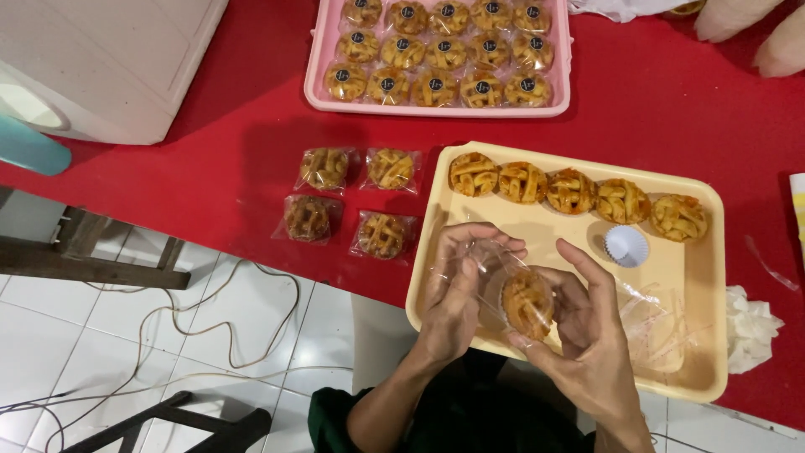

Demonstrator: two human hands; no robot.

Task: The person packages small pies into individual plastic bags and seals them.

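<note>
Left hand: curled around a clear plastic bag, pinching its open end.
Right hand: gripping a lattice-top tart, half inside the bag, over the near edge of the cream tray.
On tray: five bare tarts along the far side, a white paper cup, spare bags.
Left of tray: four bagged tarts on the red table.
Further back: pink tray filled with bagged tarts.
</note>
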